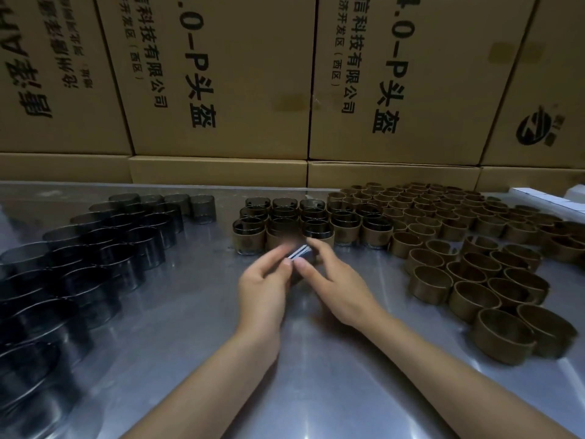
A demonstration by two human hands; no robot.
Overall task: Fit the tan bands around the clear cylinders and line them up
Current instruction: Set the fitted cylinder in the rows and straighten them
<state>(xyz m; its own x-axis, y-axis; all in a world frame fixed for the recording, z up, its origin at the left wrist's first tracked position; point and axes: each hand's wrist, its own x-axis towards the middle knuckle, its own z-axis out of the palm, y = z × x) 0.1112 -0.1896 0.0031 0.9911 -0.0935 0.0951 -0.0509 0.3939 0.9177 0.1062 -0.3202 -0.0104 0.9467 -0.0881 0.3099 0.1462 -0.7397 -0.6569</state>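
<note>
Dozens of bare clear cylinders [104, 248] stand in rows well to the left of the fingers. Left hand [264, 288] and right hand [335, 280] meet at the middle of the steel table [316, 375], thumbs and fingers curled round one blurred cylinder [300, 252]. Just beyond the fingertips stand banded cylinders [285, 226] in rows. Right of the fingers lie loose tan bands [474, 248]. Cardboard boxes [221, 83] rise behind.
</note>
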